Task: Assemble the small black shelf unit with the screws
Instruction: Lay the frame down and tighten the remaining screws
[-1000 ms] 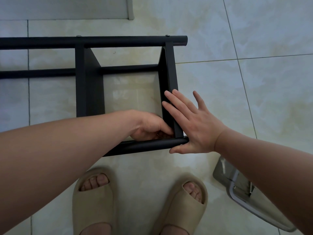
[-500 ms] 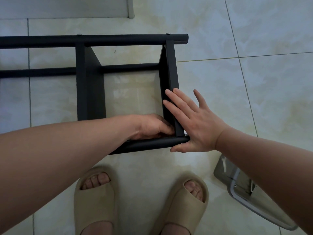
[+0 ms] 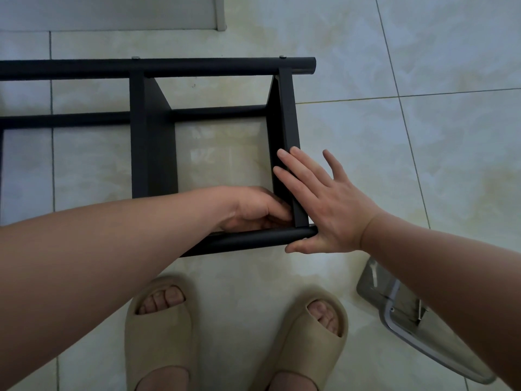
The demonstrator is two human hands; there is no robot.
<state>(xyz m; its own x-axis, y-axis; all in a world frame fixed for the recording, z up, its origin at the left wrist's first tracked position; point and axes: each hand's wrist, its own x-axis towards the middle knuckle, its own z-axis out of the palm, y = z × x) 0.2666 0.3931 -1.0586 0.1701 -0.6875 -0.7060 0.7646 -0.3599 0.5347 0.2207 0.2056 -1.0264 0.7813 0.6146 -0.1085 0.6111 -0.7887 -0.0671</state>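
The black shelf unit (image 3: 152,136) lies on its side on the tiled floor, its round poles running left to right and two flat shelf panels crossing between them. My right hand (image 3: 327,204) lies flat with straight fingers against the outer face of the right panel (image 3: 284,114), its thumb at the end of the near pole (image 3: 248,241). My left hand (image 3: 253,210) is inside the frame at the corner where that panel meets the near pole, fingers curled; what they hold is hidden. Two screw heads show on the far pole (image 3: 158,67).
My two feet in beige slides (image 3: 160,328) stand just in front of the near pole. A clear plastic bag with small parts (image 3: 406,314) lies on the floor at the lower right, partly under my right forearm. A grey mat edge (image 3: 112,12) lies at the top.
The view has shifted slightly. Both hands stay at the same corner of the shelf; my left hand's fingers have shifted a little at the joint.
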